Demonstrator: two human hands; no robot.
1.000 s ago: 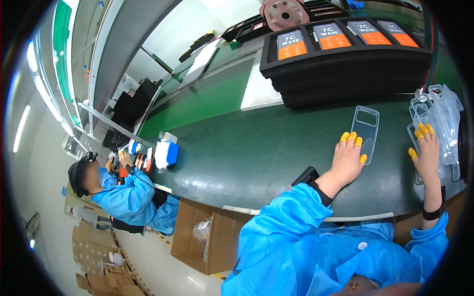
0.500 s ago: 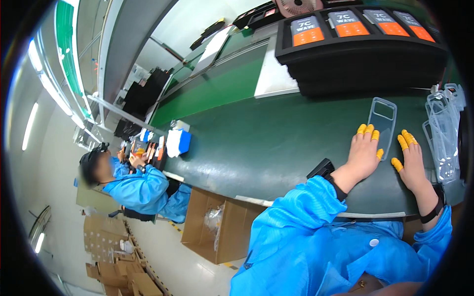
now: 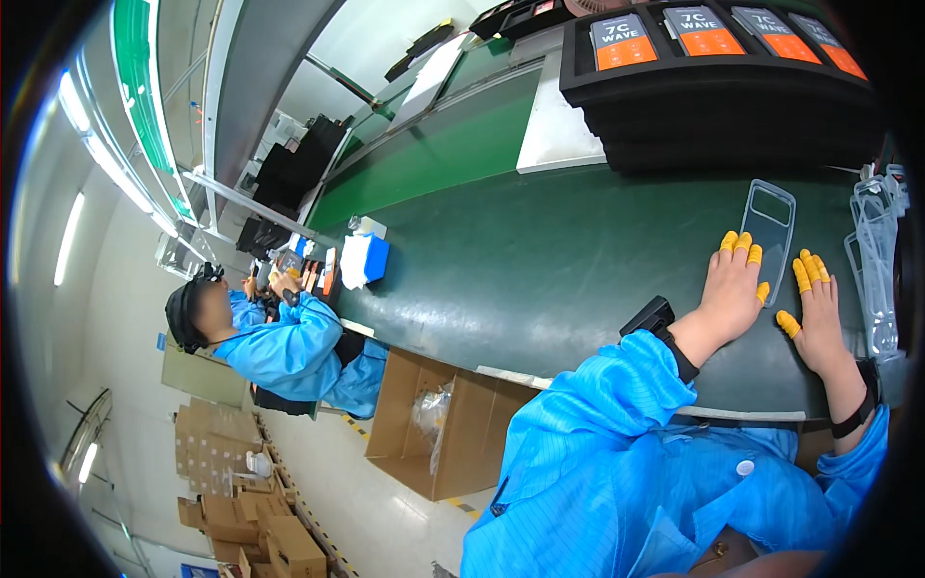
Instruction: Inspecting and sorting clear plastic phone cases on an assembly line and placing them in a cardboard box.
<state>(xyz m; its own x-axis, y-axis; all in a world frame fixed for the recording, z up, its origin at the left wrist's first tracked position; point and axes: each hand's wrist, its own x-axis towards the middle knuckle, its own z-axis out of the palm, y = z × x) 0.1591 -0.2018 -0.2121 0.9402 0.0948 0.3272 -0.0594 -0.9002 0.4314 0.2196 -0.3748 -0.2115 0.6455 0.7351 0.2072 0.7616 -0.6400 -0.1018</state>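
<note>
A clear phone case [image 3: 777,229] with a cutout near its far end lies flat on the dark green worktop [image 3: 540,260]. My left hand [image 3: 729,289] rests at the case's near left part, its fingers stretched out and yellow cots on the fingertips. To the right of the case, my right hand [image 3: 819,313] lies flat with fingers extended and thumb apart, also in yellow cots. It holds nothing and appears apart from the case. Beyond my right hand is a pile of similar clear phone cases [image 3: 875,255] near the right edge.
Stacked black trays [image 3: 732,125] stand at the far right, the top one holding grey-and-orange boxes [image 3: 703,34]. A blue box with white contents [image 3: 374,260] sits at the left. A co-worker in blue [image 3: 279,347] sits beyond an open cardboard box [image 3: 453,424] on the floor.
The whole picture has shifted a little rightward. Both hands keep nearly the same places around the case.
</note>
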